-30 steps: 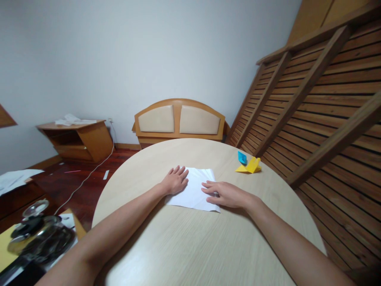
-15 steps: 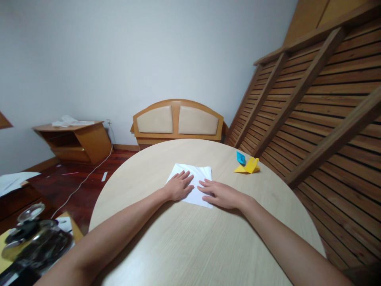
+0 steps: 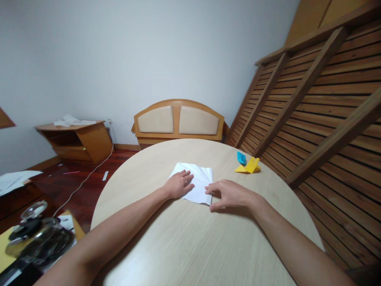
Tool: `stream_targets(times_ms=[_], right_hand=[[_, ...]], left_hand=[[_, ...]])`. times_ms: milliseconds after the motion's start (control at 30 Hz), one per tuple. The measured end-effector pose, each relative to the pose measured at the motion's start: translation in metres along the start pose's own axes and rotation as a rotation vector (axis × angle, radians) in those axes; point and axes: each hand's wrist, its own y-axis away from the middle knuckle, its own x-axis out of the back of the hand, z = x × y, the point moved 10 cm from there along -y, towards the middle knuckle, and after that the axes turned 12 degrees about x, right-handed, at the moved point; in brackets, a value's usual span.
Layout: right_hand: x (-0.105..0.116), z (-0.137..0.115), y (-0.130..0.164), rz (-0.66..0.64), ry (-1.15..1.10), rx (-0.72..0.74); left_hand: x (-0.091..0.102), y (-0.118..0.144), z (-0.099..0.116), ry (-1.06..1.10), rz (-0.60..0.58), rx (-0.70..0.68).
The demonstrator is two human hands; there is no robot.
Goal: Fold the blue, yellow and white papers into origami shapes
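Observation:
A white sheet of paper (image 3: 199,177) lies on the round pale wooden table (image 3: 190,242), showing fold creases. My left hand (image 3: 179,184) rests flat on its near left part, fingers spread, pressing it down. My right hand (image 3: 228,194) is at the sheet's near right corner, thumb and fingers curled and pinching the paper's edge there.
A small blue folded paper (image 3: 241,157) and a yellow folded paper (image 3: 249,165) sit at the table's far right. A wooden slatted frame (image 3: 312,103) leans on the right. A padded headboard (image 3: 178,120) and a low cabinet (image 3: 76,139) stand behind; a glass pot (image 3: 35,234) sits at lower left.
The sheet has been turned and slid away from me under both hands. My left hand moved onto it, and my right hand went from lying flat to pinching the near right corner.

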Motion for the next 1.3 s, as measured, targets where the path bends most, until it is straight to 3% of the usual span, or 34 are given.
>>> stream_targets(times_ms=[133,300,567,800,1300], right_hand=[[-0.003,-0.008,-0.005,0.038,0.009,0.086],[-0.005,-0.01,-0.01,0.109,0.06,0.136],[-0.007,0.002,-0.012,0.166,0.061,0.155],[-0.004,0.012,-0.013,0.214,-0.022,0.135],[-0.007,0.038,-0.012,0.362,-0.125,0.004]], left_hand=[[0.011,0.003,0.013,0.046,0.049,-0.054],[0.011,0.01,0.026,0.068,0.045,-0.144],[0.003,0.013,0.026,0.125,0.002,-0.215],[0.01,0.013,0.032,0.202,0.017,-0.236],[0.015,0.01,0.028,0.148,-0.036,-0.09]])
